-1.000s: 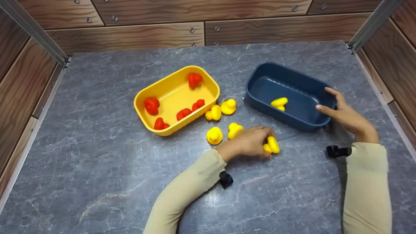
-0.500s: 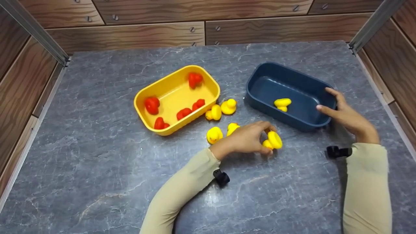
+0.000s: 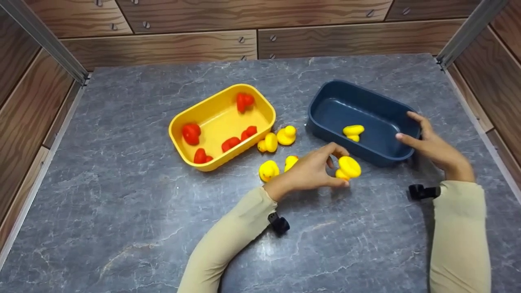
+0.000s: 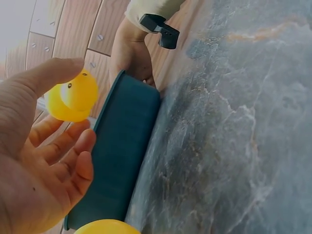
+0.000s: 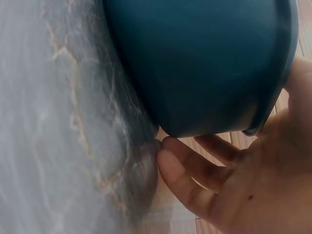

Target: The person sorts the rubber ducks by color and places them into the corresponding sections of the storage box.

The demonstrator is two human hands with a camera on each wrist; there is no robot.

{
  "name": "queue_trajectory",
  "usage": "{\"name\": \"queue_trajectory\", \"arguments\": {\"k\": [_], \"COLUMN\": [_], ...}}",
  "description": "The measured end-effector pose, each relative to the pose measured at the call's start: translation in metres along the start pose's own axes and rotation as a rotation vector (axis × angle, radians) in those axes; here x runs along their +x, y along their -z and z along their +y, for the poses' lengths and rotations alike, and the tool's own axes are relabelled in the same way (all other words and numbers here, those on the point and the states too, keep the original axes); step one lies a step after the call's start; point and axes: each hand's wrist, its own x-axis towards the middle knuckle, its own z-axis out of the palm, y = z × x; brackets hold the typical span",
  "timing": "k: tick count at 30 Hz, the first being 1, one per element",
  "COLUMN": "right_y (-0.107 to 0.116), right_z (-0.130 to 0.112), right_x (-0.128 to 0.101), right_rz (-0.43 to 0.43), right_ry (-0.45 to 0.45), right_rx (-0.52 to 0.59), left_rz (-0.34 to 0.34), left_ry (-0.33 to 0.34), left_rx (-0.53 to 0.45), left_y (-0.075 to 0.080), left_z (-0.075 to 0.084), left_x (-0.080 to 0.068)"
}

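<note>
My left hand (image 3: 315, 171) pinches a yellow rubber duck (image 3: 349, 167) between thumb and fingertips, lifted just off the grey table beside the near wall of the dark blue bin (image 3: 321, 118). The left wrist view shows the same duck (image 4: 73, 96) at my fingertips with the blue bin (image 4: 122, 161) behind it. My right hand (image 3: 427, 140) holds the bin's right end, thumb over the rim (image 5: 297, 87) and fingers (image 5: 195, 180) under its side. One yellow duck (image 3: 353, 131) lies inside the blue bin.
A yellow bin (image 3: 211, 162) at centre left holds several red ducks (image 3: 191, 133). Several more yellow ducks (image 3: 281, 136) lie on the table between the two bins. Wooden walls (image 3: 163, 44) enclose the grey marble table (image 3: 122, 211) on three sides.
My left hand has picked the duck up off the table and carried it right and up toward the blue bin. The right hand has stayed on the bin.
</note>
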Motion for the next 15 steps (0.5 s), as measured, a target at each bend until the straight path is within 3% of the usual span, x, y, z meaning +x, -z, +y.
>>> {"name": "queue_trajectory", "arguments": {"k": [7, 15], "right_y": [-0.001, -0.001], "right_z": [0.001, 0.0], "right_x": [0.0, 0.002], "right_rz": [0.007, 0.004], "right_ry": [-0.001, -0.027], "right_rx": [-0.001, -0.016], "left_rz": [0.09, 0.238], "left_ry": [-0.04, -0.108], "left_rx": [-0.031, -0.07], "left_y": [-0.004, -0.013], "left_z": [0.0, 0.012], "left_x": [0.001, 0.014]}}
